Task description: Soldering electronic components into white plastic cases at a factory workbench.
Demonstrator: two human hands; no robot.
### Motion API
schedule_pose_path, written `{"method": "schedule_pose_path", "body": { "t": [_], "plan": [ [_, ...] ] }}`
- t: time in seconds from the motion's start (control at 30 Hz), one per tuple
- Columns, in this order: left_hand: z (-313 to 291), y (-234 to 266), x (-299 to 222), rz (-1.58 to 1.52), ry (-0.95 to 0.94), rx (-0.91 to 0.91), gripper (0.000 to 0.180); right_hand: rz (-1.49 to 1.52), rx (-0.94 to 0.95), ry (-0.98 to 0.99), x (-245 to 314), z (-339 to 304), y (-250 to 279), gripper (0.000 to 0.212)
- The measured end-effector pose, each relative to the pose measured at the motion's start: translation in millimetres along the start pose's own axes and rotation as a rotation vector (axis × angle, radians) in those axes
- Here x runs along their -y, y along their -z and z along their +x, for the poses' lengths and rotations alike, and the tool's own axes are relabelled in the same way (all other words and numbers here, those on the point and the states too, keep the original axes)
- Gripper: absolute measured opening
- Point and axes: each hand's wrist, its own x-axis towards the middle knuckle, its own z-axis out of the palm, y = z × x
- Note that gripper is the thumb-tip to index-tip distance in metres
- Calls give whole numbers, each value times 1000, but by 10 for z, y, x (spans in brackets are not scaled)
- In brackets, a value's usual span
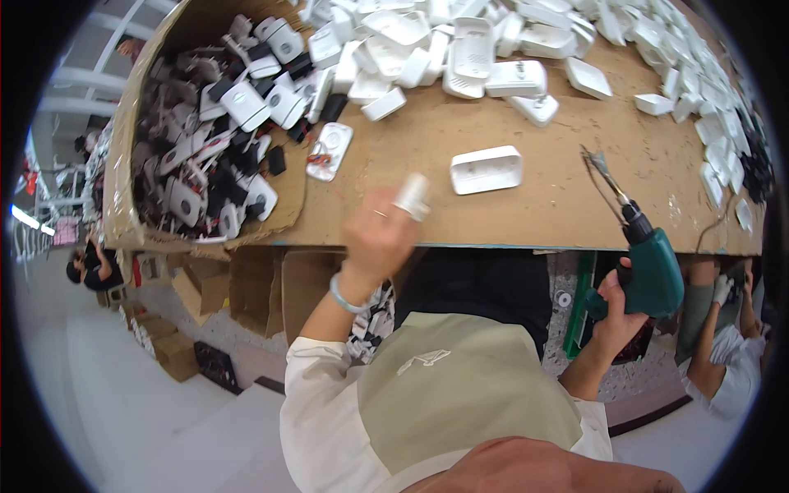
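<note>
My left hand [380, 234] is raised over the table's near edge, blurred by motion. Something white [412, 197] shows at its fingertips; whether it is held or wrapped round the fingers I cannot make out. My right hand [618, 316] grips a green pistol-grip power tool [656, 275], its black collar and metal tip pointing up and away over the table. Between the two hands an open white plastic housing [486, 170] lies hollow side up. Left of it rests a white cover [329, 152] with reddish wires on it.
A cardboard box [127, 156] of white and black parts stands at the left. White housings [394, 57] pile along the far side, and more [715, 131] at the right. A cord [713, 226] runs near the tool. A co-worker [727, 370] sits at the right.
</note>
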Motion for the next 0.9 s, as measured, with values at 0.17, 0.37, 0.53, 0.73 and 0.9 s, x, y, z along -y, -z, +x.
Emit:
{"method": "schedule_pose_path", "body": {
  "t": [0.17,0.37,0.53,0.73,0.9],
  "plan": [
    [56,555,757,309,88,103,31,57,80,0,-51,8,-43,34],
    [24,484,991,320,-94,316,19,25,164,-1,-92,-54,-27,36],
    [-30,355,1057,189,-162,274,21,56,152,13,-46,-79,-23,36],
    [-98,117,221,-265,234,92,23,-66,201,3,-229,-158,95,43],
    [59,-198,-415,-454,347,-7,23,-49,240,-17,-236,-268,-8,34]
  ]
}}
